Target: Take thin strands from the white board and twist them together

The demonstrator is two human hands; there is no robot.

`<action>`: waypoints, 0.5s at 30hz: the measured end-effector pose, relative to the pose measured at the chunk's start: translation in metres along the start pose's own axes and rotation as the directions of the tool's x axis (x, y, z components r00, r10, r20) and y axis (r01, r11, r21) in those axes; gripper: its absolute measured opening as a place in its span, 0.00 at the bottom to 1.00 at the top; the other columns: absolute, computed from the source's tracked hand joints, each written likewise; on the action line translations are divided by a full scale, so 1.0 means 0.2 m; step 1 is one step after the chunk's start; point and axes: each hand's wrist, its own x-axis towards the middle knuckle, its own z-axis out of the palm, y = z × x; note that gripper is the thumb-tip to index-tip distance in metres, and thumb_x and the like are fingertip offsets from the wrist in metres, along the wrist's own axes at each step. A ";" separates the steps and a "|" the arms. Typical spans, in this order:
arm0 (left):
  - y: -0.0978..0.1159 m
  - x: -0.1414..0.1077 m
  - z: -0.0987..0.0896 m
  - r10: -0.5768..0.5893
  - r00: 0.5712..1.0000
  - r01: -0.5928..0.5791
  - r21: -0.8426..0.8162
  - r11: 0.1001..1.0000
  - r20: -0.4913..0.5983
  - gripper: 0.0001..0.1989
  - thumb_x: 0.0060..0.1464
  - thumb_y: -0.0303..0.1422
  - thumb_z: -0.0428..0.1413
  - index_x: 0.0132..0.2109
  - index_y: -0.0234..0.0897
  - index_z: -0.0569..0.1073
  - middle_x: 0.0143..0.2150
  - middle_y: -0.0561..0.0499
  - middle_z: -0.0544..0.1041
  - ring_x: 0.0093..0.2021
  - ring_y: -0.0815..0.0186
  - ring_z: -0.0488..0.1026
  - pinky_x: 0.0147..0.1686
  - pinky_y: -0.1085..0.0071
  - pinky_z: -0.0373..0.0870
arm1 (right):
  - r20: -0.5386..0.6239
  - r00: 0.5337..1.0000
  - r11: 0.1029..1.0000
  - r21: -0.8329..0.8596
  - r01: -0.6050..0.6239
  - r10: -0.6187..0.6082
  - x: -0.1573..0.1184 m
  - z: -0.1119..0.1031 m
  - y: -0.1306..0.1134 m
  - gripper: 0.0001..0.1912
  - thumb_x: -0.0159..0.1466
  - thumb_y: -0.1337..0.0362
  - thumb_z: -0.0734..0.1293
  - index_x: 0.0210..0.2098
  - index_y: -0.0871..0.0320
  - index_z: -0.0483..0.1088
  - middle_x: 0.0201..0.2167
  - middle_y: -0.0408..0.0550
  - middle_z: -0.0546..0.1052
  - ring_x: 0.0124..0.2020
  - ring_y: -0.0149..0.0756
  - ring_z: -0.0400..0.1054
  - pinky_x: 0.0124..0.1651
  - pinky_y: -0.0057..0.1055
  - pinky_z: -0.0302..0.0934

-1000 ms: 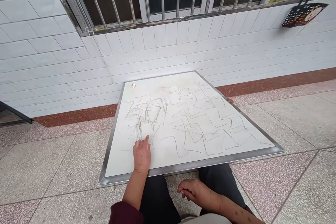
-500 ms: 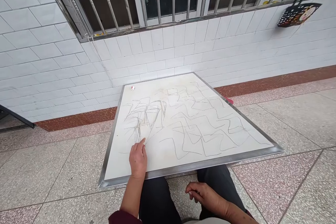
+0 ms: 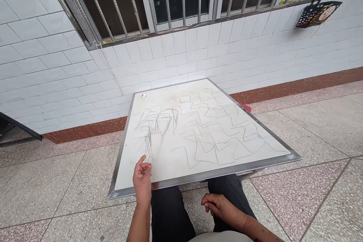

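A white tabletop with a metal rim stretches in front of me, covered in thin dark wavy lines. I cannot tell whether these are loose strands or drawn marks. A denser tangle of lines is at the left. My left hand is over the near-left edge, just below that tangle, its index finger raised and apart from the thumb, the others bent. Nothing shows in it. Above my right thigh, off the table, my right hand is loosely closed, thumb against curled fingers; whatever they hold, if anything, is hidden.
A small white-and-red object lies at the table's far-left corner. Beyond stand a white tiled wall and a barred window. A dark spotted basket hangs at the right. Something red shows beside the table's right edge.
My left hand has drawn back toward me and slightly left, away from the tangle, and has turned. My right hand stays almost in place. The view has shifted a little.
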 end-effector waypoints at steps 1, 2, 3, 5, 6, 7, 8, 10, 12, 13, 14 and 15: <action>0.01 -0.02 0.01 -0.002 1.000 0.003 -0.028 1.000 0.001 0.27 0.51 0.42 0.59 0.56 0.37 0.72 0.33 0.52 0.73 0.33 0.66 0.70 0.30 0.73 0.68 | -0.001 1.000 1.000 0.014 0.003 -0.003 0.00 0.00 -0.01 0.12 0.63 0.58 0.61 0.36 0.58 0.73 0.28 0.45 0.76 0.26 0.32 0.69 0.31 0.27 0.64; 0.02 -0.05 0.01 -0.001 1.000 0.002 -0.052 0.999 0.006 0.27 0.51 0.43 0.60 0.57 0.38 0.72 0.34 0.52 0.73 0.34 0.67 0.70 0.32 0.73 0.69 | -0.001 1.000 1.000 0.028 0.009 -0.009 0.00 0.00 -0.03 0.12 0.64 0.58 0.61 0.35 0.58 0.73 0.28 0.45 0.76 0.25 0.32 0.69 0.31 0.27 0.64; 0.03 -0.07 0.03 0.002 1.000 -0.001 -0.073 0.997 0.015 0.27 0.51 0.44 0.60 0.57 0.39 0.72 0.34 0.52 0.73 0.34 0.67 0.70 0.34 0.73 0.69 | -0.001 1.000 0.999 0.042 0.016 -0.016 -0.01 -0.01 -0.04 0.12 0.64 0.58 0.61 0.35 0.58 0.72 0.28 0.45 0.75 0.25 0.31 0.69 0.30 0.27 0.64; 0.04 -0.11 0.05 0.012 0.999 -0.008 -0.107 0.994 0.035 0.27 0.52 0.44 0.61 0.57 0.41 0.72 0.34 0.53 0.73 0.35 0.68 0.70 0.38 0.72 0.69 | -0.001 0.999 0.997 0.066 0.036 -0.036 -0.01 -0.02 -0.09 0.12 0.64 0.57 0.61 0.36 0.58 0.72 0.28 0.45 0.75 0.25 0.31 0.69 0.30 0.27 0.63; 0.04 -0.12 0.06 0.016 0.999 -0.011 -0.120 0.993 0.041 0.27 0.52 0.43 0.61 0.57 0.41 0.72 0.34 0.53 0.74 0.35 0.68 0.70 0.39 0.72 0.69 | -0.003 0.999 0.996 0.078 0.047 -0.047 -0.01 -0.04 -0.13 0.12 0.64 0.57 0.61 0.36 0.58 0.72 0.28 0.45 0.75 0.25 0.31 0.69 0.29 0.27 0.63; 0.04 -0.14 0.08 0.021 0.999 -0.015 -0.130 0.991 0.046 0.27 0.52 0.43 0.61 0.57 0.41 0.71 0.34 0.53 0.74 0.34 0.68 0.70 0.39 0.72 0.69 | -0.005 0.998 0.994 0.090 0.059 -0.059 -0.01 -0.05 -0.16 0.13 0.64 0.56 0.61 0.36 0.58 0.72 0.29 0.45 0.75 0.25 0.31 0.68 0.29 0.27 0.63; 0.05 -0.15 0.08 0.025 0.999 -0.019 -0.134 0.991 0.047 0.27 0.52 0.43 0.61 0.57 0.40 0.71 0.34 0.53 0.74 0.34 0.68 0.71 0.39 0.72 0.69 | -0.009 0.998 0.992 0.101 0.070 -0.070 -0.01 -0.07 -0.20 0.13 0.65 0.56 0.61 0.37 0.58 0.72 0.29 0.45 0.75 0.25 0.31 0.68 0.28 0.26 0.62; 0.05 -0.18 0.09 0.040 0.998 -0.034 -0.119 0.992 0.049 0.27 0.53 0.43 0.61 0.58 0.39 0.70 0.34 0.53 0.74 0.34 0.68 0.71 0.39 0.72 0.69 | -0.014 0.996 0.988 0.121 0.092 -0.091 0.01 -0.12 -0.30 0.13 0.65 0.56 0.61 0.38 0.58 0.72 0.30 0.45 0.75 0.26 0.31 0.69 0.27 0.26 0.62; 0.07 -0.23 0.10 0.078 0.995 -0.073 -0.075 0.995 0.062 0.25 0.55 0.41 0.60 0.58 0.39 0.69 0.35 0.52 0.75 0.33 0.67 0.71 0.38 0.71 0.70 | -0.034 0.993 0.983 0.139 0.119 -0.116 0.06 -0.18 -0.42 0.13 0.66 0.56 0.62 0.42 0.57 0.72 0.33 0.46 0.76 0.28 0.31 0.69 0.28 0.26 0.62; 0.07 -0.25 0.10 0.106 0.992 -0.103 -0.045 0.994 0.072 0.24 0.55 0.40 0.59 0.58 0.40 0.69 0.35 0.52 0.75 0.32 0.67 0.72 0.37 0.71 0.70 | -0.060 0.990 0.977 0.165 0.137 -0.129 0.08 -0.20 -0.49 0.14 0.67 0.55 0.62 0.45 0.56 0.71 0.35 0.47 0.76 0.29 0.31 0.69 0.29 0.27 0.63; 0.08 -0.28 0.10 0.139 0.987 -0.138 -0.012 0.990 0.086 0.23 0.56 0.40 0.59 0.57 0.40 0.69 0.35 0.52 0.75 0.32 0.67 0.72 0.37 0.70 0.70 | -0.123 0.984 0.967 0.204 0.154 -0.131 0.12 -0.23 -0.56 0.16 0.67 0.54 0.62 0.49 0.55 0.69 0.38 0.48 0.76 0.30 0.31 0.69 0.30 0.27 0.64; 0.09 -0.31 0.10 0.174 0.979 -0.177 0.021 0.984 0.104 0.21 0.56 0.39 0.58 0.56 0.40 0.70 0.34 0.52 0.76 0.31 0.67 0.72 0.38 0.69 0.71 | -0.186 0.974 0.954 0.244 0.173 -0.129 0.15 -0.25 -0.63 0.18 0.67 0.54 0.62 0.52 0.54 0.66 0.42 0.49 0.76 0.30 0.30 0.68 0.30 0.28 0.65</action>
